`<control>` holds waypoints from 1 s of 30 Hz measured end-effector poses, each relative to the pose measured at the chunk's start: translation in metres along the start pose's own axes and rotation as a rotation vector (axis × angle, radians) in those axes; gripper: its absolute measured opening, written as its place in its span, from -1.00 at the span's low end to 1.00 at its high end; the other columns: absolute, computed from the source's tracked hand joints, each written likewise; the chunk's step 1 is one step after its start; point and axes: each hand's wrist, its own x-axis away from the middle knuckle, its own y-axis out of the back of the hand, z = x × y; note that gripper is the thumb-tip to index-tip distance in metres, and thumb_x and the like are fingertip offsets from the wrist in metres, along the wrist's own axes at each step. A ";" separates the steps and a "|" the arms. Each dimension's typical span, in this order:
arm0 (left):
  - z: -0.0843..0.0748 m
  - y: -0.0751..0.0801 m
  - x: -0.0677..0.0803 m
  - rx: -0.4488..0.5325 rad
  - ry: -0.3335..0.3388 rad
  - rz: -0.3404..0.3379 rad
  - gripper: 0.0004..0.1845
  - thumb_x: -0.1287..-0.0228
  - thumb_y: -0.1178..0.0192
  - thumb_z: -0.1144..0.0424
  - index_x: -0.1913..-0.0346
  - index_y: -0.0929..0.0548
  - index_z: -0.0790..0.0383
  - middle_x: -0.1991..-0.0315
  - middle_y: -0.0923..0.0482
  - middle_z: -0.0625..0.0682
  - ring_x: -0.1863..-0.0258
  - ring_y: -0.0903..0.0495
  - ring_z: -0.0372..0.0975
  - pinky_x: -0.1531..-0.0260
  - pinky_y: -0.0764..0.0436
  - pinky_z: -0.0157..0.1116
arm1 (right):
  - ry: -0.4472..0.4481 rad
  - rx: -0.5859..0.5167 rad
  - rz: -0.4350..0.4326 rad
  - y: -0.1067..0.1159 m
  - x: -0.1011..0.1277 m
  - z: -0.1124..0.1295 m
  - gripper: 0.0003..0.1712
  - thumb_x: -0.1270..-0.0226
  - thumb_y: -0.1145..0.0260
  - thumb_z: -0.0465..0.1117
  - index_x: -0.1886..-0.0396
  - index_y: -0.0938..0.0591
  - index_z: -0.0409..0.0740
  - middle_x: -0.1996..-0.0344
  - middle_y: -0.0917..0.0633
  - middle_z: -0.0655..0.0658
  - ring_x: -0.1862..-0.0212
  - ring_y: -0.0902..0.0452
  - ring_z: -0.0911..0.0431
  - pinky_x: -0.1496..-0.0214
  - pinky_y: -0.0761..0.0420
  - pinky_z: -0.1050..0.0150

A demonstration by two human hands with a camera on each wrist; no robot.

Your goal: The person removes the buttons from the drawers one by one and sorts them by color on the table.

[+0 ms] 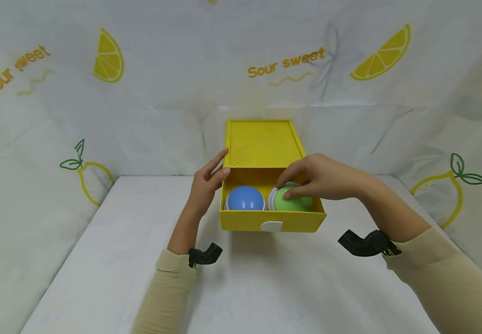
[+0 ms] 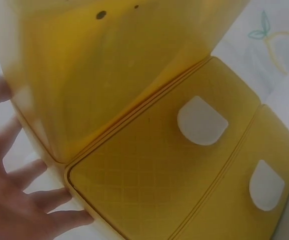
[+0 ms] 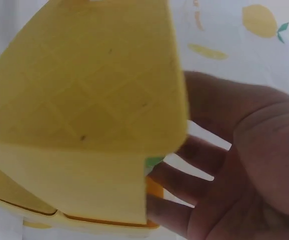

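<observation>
Backdrop: a white cloth point(image 1: 241, 60) printed with lemon slices, whole lemons and the words "Sour sweet" hung behind and to both sides of the work area.
Table: a white-covered table point(image 1: 111, 278) ran from the backdrop toward the person, and both forearms in beige sleeves reached over it.
Yellow box: a yellow box point(image 1: 272, 220) stood on the table near the middle, with its drawer pulled out toward the person and a white tab on the drawer's front wall; the box top lay flat behind the drawer. In the left wrist view the yellow box point(image 2: 149, 175) showed a ribbed panel and two white tabs.
Left hand: the left hand point(image 1: 206, 183) lay against the left side of the box, fingers straight and spread, the fingertips up at the box's top edge; it gripped nothing. In the left wrist view the fingers point(image 2: 39, 200) rested beside the box's corner.
Right hand: the right hand point(image 1: 320, 176) reached over the drawer from the right, its fingers curled down onto the green ball and pinching it.
Blue ball: a blue ball point(image 1: 245, 198) sat in the left half of the drawer, untouched.
Green ball: a green ball point(image 1: 295, 200) sat in the right half of the drawer, just beside the blue ball, under the right hand's fingertips.
</observation>
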 end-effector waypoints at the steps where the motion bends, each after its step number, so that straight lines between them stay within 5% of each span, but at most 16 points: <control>1: 0.000 0.000 0.000 0.008 0.001 0.000 -0.42 -0.45 -0.12 0.12 -0.50 -0.37 -0.19 -0.56 -0.25 -0.15 -0.50 -0.37 -0.12 -0.39 -0.48 0.02 | -0.002 0.001 -0.014 0.000 0.002 0.000 -0.79 -0.28 -0.48 -0.06 0.08 -0.80 0.16 0.10 -0.78 0.15 0.05 -0.62 0.17 -0.13 -0.67 0.09; 10: -0.002 0.000 0.000 0.001 0.005 -0.008 -0.42 -0.47 -0.10 0.14 -0.51 -0.37 -0.17 -0.56 -0.26 -0.11 -0.51 -0.35 -0.11 -0.39 -0.48 0.02 | -0.048 -0.095 -0.048 0.001 0.006 -0.002 -0.78 -0.26 -0.50 -0.05 0.10 -0.80 0.16 0.08 -0.79 0.01 0.09 -0.61 0.11 0.10 -0.62 0.32; 14: -0.001 -0.001 0.001 0.003 0.003 -0.007 -0.42 -0.46 -0.11 0.13 -0.51 -0.37 -0.16 -0.56 -0.26 -0.12 -0.51 -0.35 -0.11 -0.39 -0.48 0.01 | -0.075 -0.189 -0.025 0.000 0.010 -0.005 -0.74 -0.27 -0.49 -0.08 0.04 -0.78 0.07 0.13 -0.77 -0.02 0.09 -0.63 0.09 0.03 -0.69 0.38; 22: 0.001 0.003 0.010 -0.051 0.021 -0.018 -0.42 -0.49 -0.08 0.11 -0.52 -0.34 -0.20 -0.56 -0.24 -0.11 -0.49 -0.38 -0.09 -0.36 -0.50 0.03 | -0.071 -0.292 0.002 -0.011 0.012 -0.007 -0.61 -0.26 -0.50 -0.13 -0.07 -0.72 -0.08 0.07 -0.74 -0.12 0.17 -0.74 0.10 0.06 -0.75 0.29; 30: 0.000 0.000 0.003 -0.035 -0.012 0.000 -0.43 -0.49 -0.10 0.09 -0.52 -0.35 -0.22 -0.57 -0.23 -0.15 -0.51 -0.34 -0.09 -0.38 -0.49 0.05 | -0.126 -0.253 -0.184 -0.016 0.017 -0.006 -0.60 -0.10 -0.60 -0.14 0.03 -0.77 -0.07 0.21 -0.79 -0.11 0.28 -0.71 0.10 0.20 -0.73 0.33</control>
